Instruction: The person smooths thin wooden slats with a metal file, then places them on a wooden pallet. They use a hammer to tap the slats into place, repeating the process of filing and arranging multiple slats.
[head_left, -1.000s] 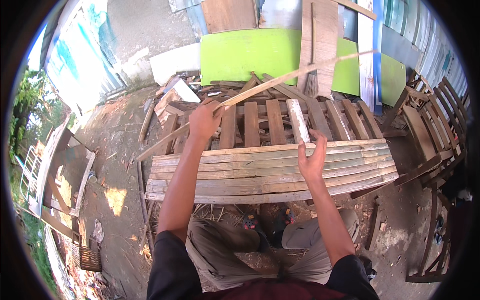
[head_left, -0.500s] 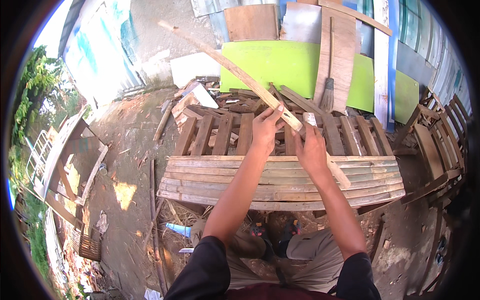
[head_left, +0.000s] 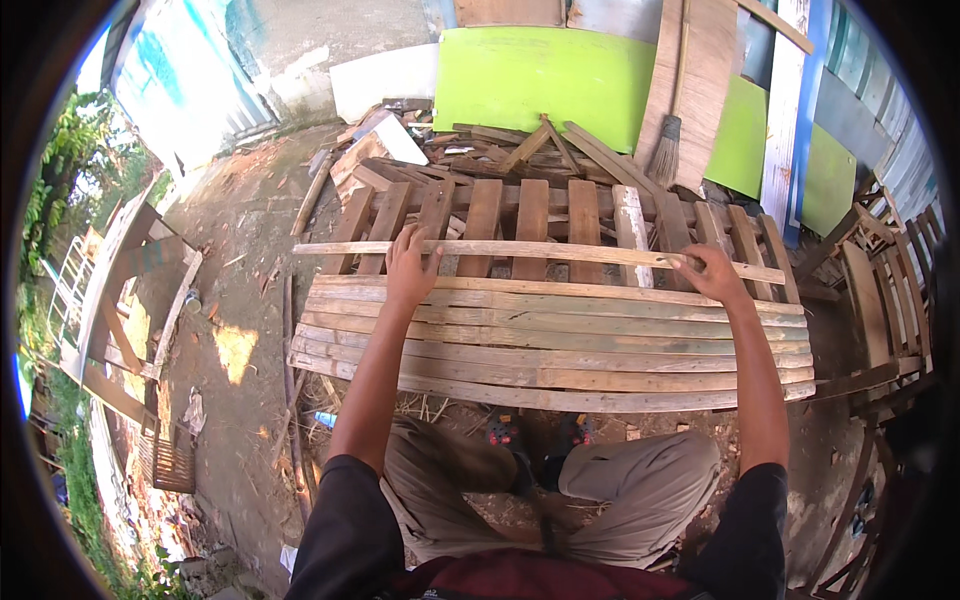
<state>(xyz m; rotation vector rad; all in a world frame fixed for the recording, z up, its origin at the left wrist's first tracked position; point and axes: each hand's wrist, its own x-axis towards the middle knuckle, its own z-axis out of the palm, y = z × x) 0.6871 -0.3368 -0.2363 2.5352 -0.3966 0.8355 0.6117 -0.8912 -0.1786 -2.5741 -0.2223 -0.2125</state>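
Observation:
A long pale bamboo slat point(head_left: 550, 248) lies crosswise over the brown wooden crosspieces point(head_left: 584, 225) of a low bench-like frame. My left hand point(head_left: 408, 268) grips it left of the middle, fingers over its far edge and thumb on the near side. Close to the slat's right end, my right hand point(head_left: 714, 274) is closed around it, with thumb and forefinger pinching. Just nearer to me, a row of several bamboo slats point(head_left: 560, 335) covers the front of the frame, side by side. A narrow gap separates the held slat from this row.
Scrap wood point(head_left: 480, 150) is heaped behind the frame, before a lime-green panel point(head_left: 545, 85). A broom point(head_left: 668, 150) leans on a board there. Wooden furniture point(head_left: 885, 290) stands at right; a woven basket point(head_left: 168, 460) sits at lower left.
The slat has swung from a raised diagonal to lying crosswise on the frame. My hands have spread apart along it, the left one leftward and the right one rightward.

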